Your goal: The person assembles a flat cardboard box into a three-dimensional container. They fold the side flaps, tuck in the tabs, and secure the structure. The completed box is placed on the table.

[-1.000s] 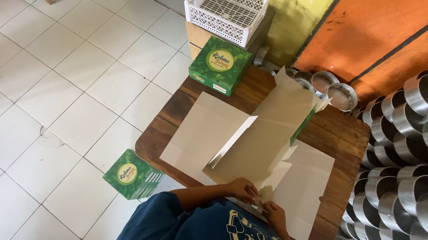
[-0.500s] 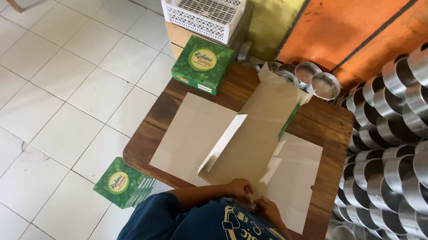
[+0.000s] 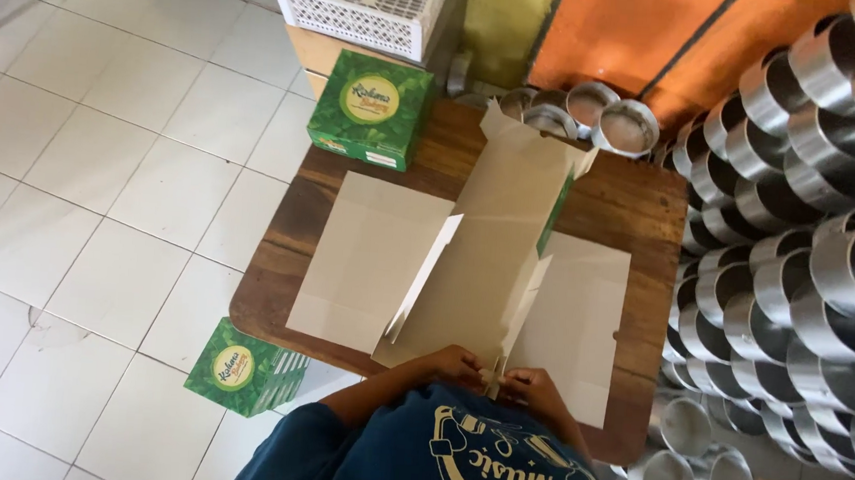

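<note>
Hands: left hand (image 3: pixel 457 364) and right hand (image 3: pixel 530 386) pinch the near edge of the half-folded carton (image 3: pixel 476 258) on the table (image 3: pixel 623 199). Risk: uneven pressure may tear a flap or skew the fold (side walls stand loose).

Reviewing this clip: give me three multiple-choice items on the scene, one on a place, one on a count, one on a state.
1. Where is the white lattice crate?
A. beyond the table's far edge
B. on the person's lap
C. under the metal tins

2. How many green boxes show?
A. one
B. two
C. four

3. The cardboard sheet is:
A. closed into a box
B. partly folded, flaps up
C. rolled up

Answers: A, it sits past the wooden table; B, one green box on the table, another on the floor; B, both hands pinch its near edge.
</note>
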